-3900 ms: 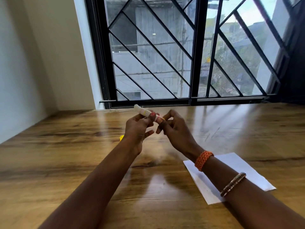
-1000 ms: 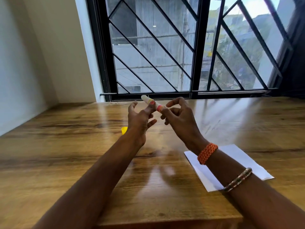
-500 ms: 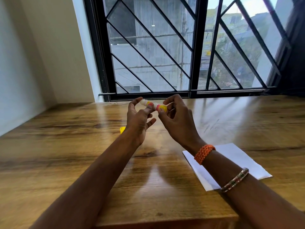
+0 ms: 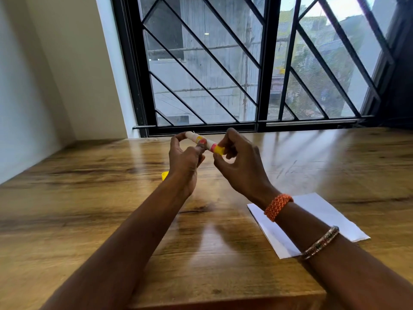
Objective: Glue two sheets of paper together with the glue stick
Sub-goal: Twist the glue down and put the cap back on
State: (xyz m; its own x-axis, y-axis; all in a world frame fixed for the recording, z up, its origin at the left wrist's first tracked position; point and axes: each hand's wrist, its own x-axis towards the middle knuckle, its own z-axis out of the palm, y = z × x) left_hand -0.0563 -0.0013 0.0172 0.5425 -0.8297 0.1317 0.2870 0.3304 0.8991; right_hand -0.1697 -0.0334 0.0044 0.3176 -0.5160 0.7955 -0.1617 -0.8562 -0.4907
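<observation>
I hold a glue stick (image 4: 204, 142) in the air above the table, lying roughly level, its white glue tip to the left and its yellow base to the right. My left hand (image 4: 184, 157) grips the tube's middle between thumb and fingers. My right hand (image 4: 237, 162) pinches the yellow base with its fingertips. A small yellow cap (image 4: 165, 175) lies on the table, mostly hidden behind my left wrist. White paper (image 4: 321, 217) lies flat on the table under my right forearm; how many sheets I cannot tell.
The wooden table (image 4: 89, 198) runs back to a black barred window (image 4: 257, 74). A pale wall (image 4: 33, 74) closes the left side. The table's front edge (image 4: 223, 303) shows at the bottom.
The yellow base has come into view at the stick's right end and my right fingertips have closed on it. The stick has tipped closer to level. The view has shifted slightly.
</observation>
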